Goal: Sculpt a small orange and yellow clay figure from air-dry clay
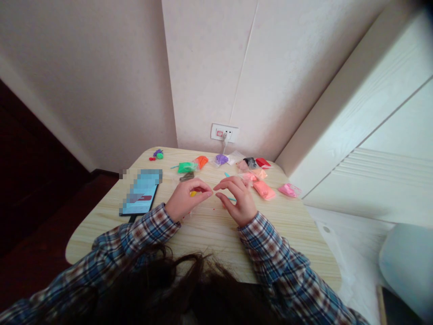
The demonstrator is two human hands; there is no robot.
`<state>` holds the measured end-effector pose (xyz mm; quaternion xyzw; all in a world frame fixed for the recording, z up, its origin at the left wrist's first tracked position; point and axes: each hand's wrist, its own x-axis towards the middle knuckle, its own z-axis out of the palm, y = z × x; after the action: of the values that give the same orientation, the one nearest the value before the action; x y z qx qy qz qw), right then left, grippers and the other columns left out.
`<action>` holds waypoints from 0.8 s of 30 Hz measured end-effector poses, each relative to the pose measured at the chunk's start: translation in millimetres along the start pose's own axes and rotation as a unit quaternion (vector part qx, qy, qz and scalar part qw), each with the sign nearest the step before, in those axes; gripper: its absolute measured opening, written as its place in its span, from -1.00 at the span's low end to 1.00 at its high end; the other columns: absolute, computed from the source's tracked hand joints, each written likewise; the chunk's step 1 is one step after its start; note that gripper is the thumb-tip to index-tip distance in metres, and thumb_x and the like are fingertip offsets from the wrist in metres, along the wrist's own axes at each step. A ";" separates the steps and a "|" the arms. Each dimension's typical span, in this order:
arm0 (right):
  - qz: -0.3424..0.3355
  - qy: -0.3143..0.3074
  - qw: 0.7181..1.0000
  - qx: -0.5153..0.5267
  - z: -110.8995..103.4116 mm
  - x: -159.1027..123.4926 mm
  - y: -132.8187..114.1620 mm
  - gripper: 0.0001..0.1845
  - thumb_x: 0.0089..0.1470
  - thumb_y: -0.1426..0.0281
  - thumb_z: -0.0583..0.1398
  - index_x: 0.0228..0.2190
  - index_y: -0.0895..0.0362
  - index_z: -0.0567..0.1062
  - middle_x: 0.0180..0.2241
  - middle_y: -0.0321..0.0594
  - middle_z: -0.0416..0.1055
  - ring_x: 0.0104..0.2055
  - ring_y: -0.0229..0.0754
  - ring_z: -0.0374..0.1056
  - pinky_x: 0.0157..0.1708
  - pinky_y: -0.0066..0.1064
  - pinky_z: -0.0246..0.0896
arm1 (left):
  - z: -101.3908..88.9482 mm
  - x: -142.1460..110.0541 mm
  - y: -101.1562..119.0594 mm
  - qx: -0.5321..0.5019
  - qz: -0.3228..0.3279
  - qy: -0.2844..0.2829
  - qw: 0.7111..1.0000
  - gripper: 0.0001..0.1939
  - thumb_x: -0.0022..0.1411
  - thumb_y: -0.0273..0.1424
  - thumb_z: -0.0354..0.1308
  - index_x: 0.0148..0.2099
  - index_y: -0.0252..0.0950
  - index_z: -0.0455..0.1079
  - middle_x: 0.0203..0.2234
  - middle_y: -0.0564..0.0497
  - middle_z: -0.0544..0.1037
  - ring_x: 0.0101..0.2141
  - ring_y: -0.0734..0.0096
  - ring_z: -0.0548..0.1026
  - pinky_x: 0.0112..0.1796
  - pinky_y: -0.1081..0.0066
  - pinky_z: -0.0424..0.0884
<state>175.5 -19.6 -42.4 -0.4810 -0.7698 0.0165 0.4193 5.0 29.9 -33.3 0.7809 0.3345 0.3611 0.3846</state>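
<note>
Above the middle of the table, my left hand is closed in a pinch, thumb and forefinger meeting at the tips. Whatever lies between those tips is too small to make out. My right hand faces it with curved fingers, its thumb apart from the forefinger and the fingertips close to the left ones. Something yellow shows partly behind my left hand. A tiny red bit lies on the wood below the fingertips. A thin teal stick is partly covered by my right hand.
Bags of green, orange, purple, red, coral and pink clay-like material line the table. Small coloured pieces sit at the far left corner. A lit phone-like screen stands left, a wall socket behind.
</note>
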 end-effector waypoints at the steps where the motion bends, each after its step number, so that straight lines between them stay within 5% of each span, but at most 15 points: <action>1: -0.011 0.003 1.000 -0.001 0.0 -0.1 -1.1 -0.90 0.11 0.39 0.11 -0.33 0.08 0.43 -0.30 -0.24 0.41 -0.18 -0.19 0.30 -0.14 -0.26 -0.04 | -0.1 -0.1 -0.1 -0.005 0.000 -0.003 1.000 -0.85 0.06 -0.37 0.15 -0.41 -0.38 0.44 -0.47 -0.02 0.49 -0.37 0.41 0.43 -0.28 0.43 0.34; 15: -0.064 0.044 0.997 -0.025 0.0 -1.3 -4.5 -0.84 0.14 0.35 0.10 -0.44 0.08 0.43 -0.41 -0.32 0.43 -0.30 -0.26 0.31 -0.18 -0.29 -0.09 | -2.1 0.6 3.1 -0.113 -0.051 -0.040 0.992 -0.83 -0.02 -0.35 0.20 -0.51 -0.37 0.40 -0.54 0.02 0.46 -0.43 0.43 0.41 -0.31 0.42 0.34; 24: -0.042 0.002 0.998 -0.053 -0.3 -1.1 -5.0 -0.84 0.16 0.36 0.06 -0.41 0.08 0.41 -0.40 -0.30 0.44 -0.28 -0.25 0.30 -0.15 -0.28 -0.11 | -1.7 -0.5 2.2 -0.111 -0.054 -0.030 0.992 -0.83 -0.01 -0.33 0.19 -0.51 -0.34 0.39 -0.55 0.04 0.44 -0.44 0.42 0.40 -0.34 0.42 0.35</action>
<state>172.3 -23.3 -40.8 -0.4695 -0.7883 -0.0427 0.3954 3.9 29.1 -30.9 0.7247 0.3226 0.3509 0.4977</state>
